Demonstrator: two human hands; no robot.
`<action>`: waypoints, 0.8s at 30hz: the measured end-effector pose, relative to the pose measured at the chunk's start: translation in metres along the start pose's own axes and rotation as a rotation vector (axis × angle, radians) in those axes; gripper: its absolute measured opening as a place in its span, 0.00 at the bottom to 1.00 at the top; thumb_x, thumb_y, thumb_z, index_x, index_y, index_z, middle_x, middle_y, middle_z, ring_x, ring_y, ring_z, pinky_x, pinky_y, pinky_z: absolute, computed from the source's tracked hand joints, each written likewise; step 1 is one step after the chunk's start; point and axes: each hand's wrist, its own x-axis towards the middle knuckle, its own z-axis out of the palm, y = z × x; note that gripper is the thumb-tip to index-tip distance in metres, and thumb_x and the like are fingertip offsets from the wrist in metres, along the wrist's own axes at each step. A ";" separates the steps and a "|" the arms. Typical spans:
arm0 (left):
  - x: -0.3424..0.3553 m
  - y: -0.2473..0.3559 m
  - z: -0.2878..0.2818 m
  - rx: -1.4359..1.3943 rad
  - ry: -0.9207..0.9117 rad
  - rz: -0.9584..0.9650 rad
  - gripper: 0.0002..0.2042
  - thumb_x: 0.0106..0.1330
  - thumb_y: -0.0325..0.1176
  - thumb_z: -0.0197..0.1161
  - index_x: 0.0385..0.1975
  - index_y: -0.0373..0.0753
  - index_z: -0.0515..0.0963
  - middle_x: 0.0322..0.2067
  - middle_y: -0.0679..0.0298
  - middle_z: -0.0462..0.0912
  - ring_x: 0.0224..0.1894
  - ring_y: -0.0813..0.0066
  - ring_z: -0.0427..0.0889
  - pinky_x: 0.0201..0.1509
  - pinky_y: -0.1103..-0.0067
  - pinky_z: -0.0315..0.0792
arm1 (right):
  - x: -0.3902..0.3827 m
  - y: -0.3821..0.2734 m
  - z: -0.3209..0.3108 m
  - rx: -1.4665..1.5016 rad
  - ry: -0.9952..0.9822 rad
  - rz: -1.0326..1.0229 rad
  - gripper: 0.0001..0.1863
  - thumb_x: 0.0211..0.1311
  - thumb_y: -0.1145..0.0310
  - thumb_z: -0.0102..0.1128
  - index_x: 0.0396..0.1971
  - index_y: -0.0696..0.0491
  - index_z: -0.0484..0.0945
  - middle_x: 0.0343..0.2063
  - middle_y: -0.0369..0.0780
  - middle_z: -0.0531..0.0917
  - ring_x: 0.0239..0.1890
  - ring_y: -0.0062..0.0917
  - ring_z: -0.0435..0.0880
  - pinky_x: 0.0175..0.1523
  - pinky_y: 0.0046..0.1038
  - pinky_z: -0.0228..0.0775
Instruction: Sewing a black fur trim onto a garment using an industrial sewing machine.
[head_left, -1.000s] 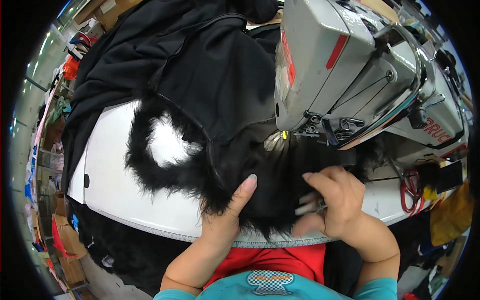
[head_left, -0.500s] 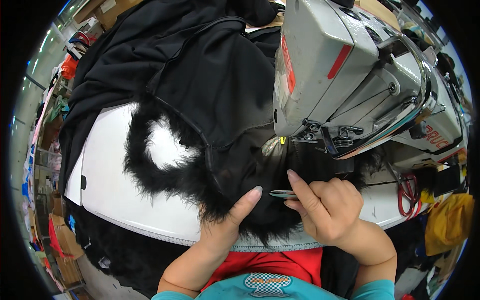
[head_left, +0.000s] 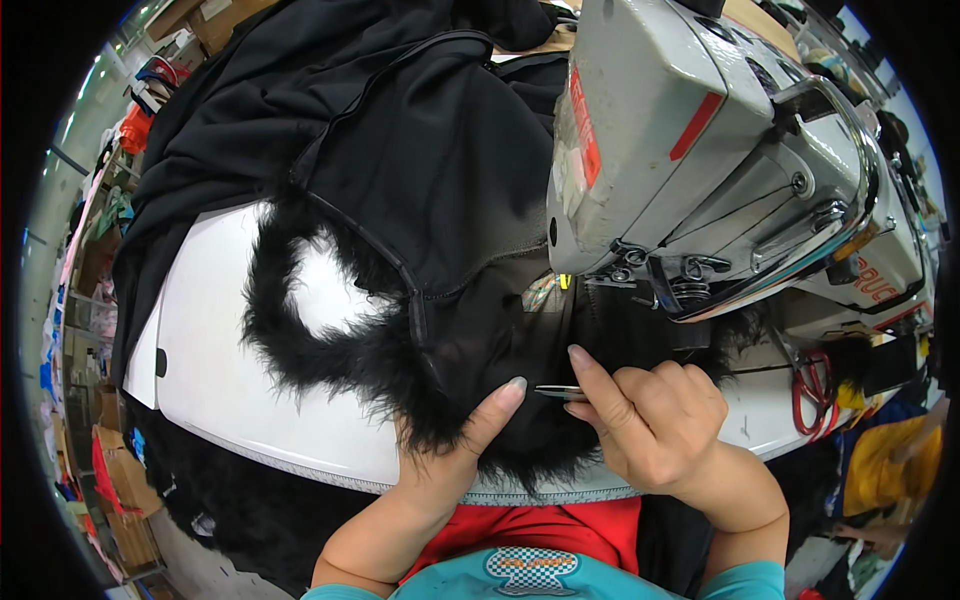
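A black garment with fluffy black fur trim lies across the white table and runs under the head of the sewing machine. My left hand grips the garment's near part by the fur, thumb on top and fingers hidden beneath. In my right hand, between thumb and forefinger, are slim metal tweezers. Their tips point left, close to my left thumb, over the black cloth. Whether the tips pinch anything is too small to tell. The needle area, beside a small yellow part, lies beyond both hands.
Red-handled scissors lie on the table right of my right hand. A measuring tape runs along the white table's near edge. Black fur material hangs below at left. A yellow cloth-like item is at far right.
The tweezers have shifted slightly left, and their tips look closer together. My left hand keeps its hold on the garment. The whole view has shifted a little.
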 end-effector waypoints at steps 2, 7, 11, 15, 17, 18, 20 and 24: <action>0.000 -0.001 0.000 0.003 0.007 0.028 0.17 0.52 0.26 0.61 0.43 0.31 0.70 0.39 0.60 0.75 0.40 0.75 0.72 0.47 0.81 0.65 | 0.000 0.000 0.000 0.001 -0.004 -0.004 0.17 0.41 0.66 0.60 0.34 0.55 0.79 0.16 0.31 0.66 0.13 0.16 0.61 0.17 0.18 0.47; 0.000 0.000 0.001 0.023 0.011 0.036 0.16 0.52 0.26 0.61 0.41 0.31 0.71 0.38 0.61 0.75 0.39 0.76 0.73 0.46 0.81 0.66 | 0.001 0.000 -0.001 0.005 -0.010 -0.013 0.17 0.40 0.66 0.60 0.34 0.54 0.79 0.15 0.31 0.66 0.13 0.16 0.61 0.17 0.18 0.46; -0.001 0.000 0.001 0.016 0.007 0.050 0.16 0.52 0.26 0.61 0.41 0.31 0.71 0.38 0.61 0.75 0.39 0.76 0.73 0.45 0.82 0.66 | 0.001 0.001 -0.002 -0.003 -0.011 -0.023 0.17 0.39 0.67 0.60 0.34 0.54 0.79 0.15 0.31 0.66 0.13 0.16 0.60 0.17 0.17 0.46; 0.000 -0.001 0.001 0.034 0.009 0.062 0.16 0.52 0.26 0.61 0.41 0.31 0.71 0.38 0.61 0.75 0.39 0.76 0.73 0.45 0.82 0.66 | 0.002 0.000 -0.001 -0.028 -0.005 -0.033 0.16 0.38 0.67 0.60 0.33 0.55 0.79 0.15 0.31 0.66 0.13 0.15 0.59 0.17 0.18 0.45; 0.000 -0.001 0.001 0.027 0.004 0.066 0.16 0.52 0.26 0.61 0.41 0.31 0.71 0.38 0.60 0.75 0.39 0.76 0.73 0.46 0.82 0.66 | 0.000 0.000 0.002 -0.039 0.009 -0.036 0.16 0.38 0.67 0.60 0.32 0.55 0.80 0.15 0.31 0.66 0.13 0.16 0.59 0.17 0.18 0.44; 0.000 -0.001 0.001 0.026 0.004 0.066 0.16 0.52 0.26 0.61 0.41 0.31 0.71 0.38 0.60 0.75 0.39 0.76 0.73 0.46 0.82 0.66 | -0.001 -0.001 0.004 -0.039 0.028 -0.032 0.16 0.38 0.67 0.60 0.32 0.55 0.80 0.15 0.31 0.66 0.13 0.16 0.59 0.17 0.18 0.44; 0.000 -0.001 0.000 -0.008 0.011 0.039 0.16 0.52 0.25 0.61 0.42 0.31 0.70 0.38 0.61 0.75 0.40 0.76 0.72 0.47 0.82 0.65 | -0.001 -0.003 0.005 -0.041 0.046 -0.029 0.16 0.38 0.67 0.60 0.32 0.55 0.80 0.15 0.31 0.66 0.13 0.16 0.59 0.17 0.18 0.44; 0.000 -0.002 0.001 -0.018 0.012 0.018 0.17 0.52 0.26 0.61 0.43 0.31 0.69 0.40 0.61 0.74 0.41 0.75 0.72 0.48 0.81 0.65 | -0.002 -0.004 0.005 -0.065 0.055 -0.043 0.16 0.37 0.68 0.60 0.32 0.55 0.80 0.15 0.30 0.66 0.13 0.16 0.58 0.17 0.18 0.43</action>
